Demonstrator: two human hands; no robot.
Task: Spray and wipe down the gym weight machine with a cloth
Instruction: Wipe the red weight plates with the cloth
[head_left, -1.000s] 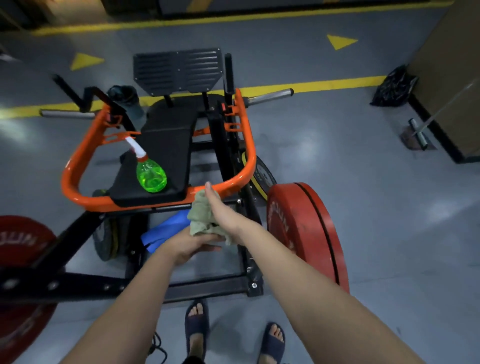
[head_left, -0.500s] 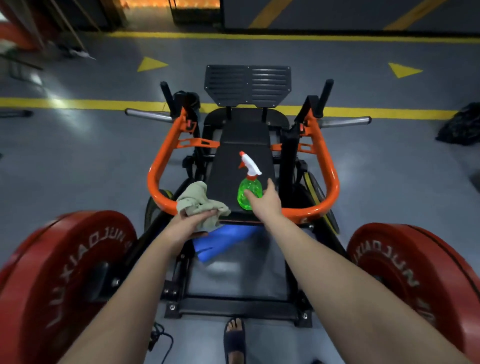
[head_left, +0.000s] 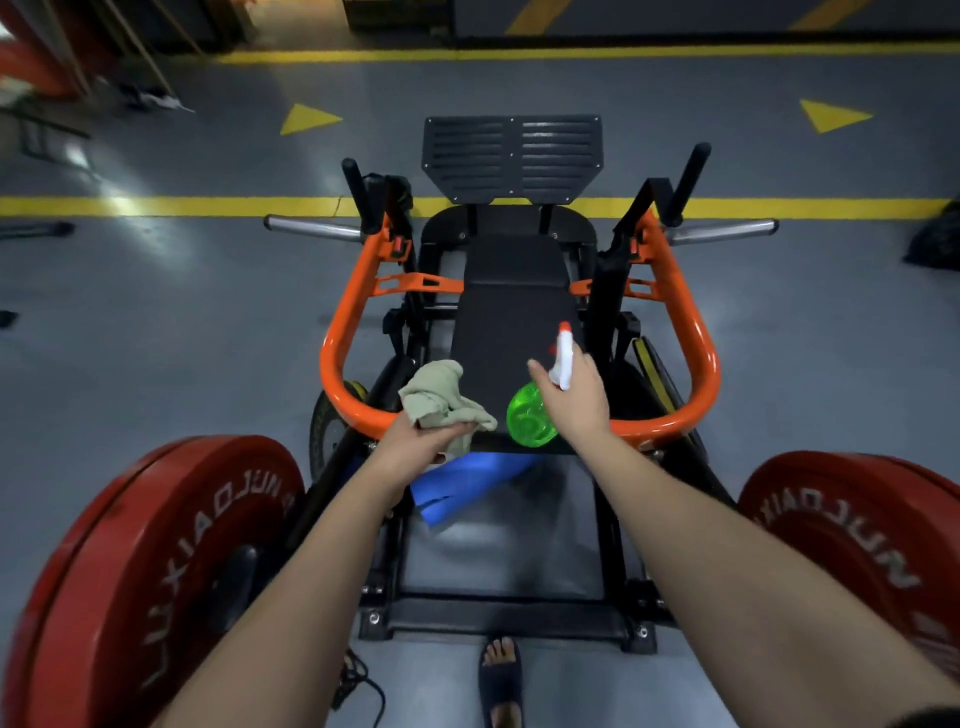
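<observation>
Right hand (head_left: 576, 395) gripped the spray bottle (head_left: 530, 422), nozzle toward the machine's pad (head_left: 511, 317); left hand (head_left: 415, 447) clutched the cloth (head_left: 441, 397), apparently ready to wipe.

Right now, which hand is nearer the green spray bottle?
Right. The right hand grips the spray bottle at its neck; the left hand holds the cloth to the bottle's left, not touching it.

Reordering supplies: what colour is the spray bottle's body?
The spray bottle body is bright green; the head view shows it.
</observation>
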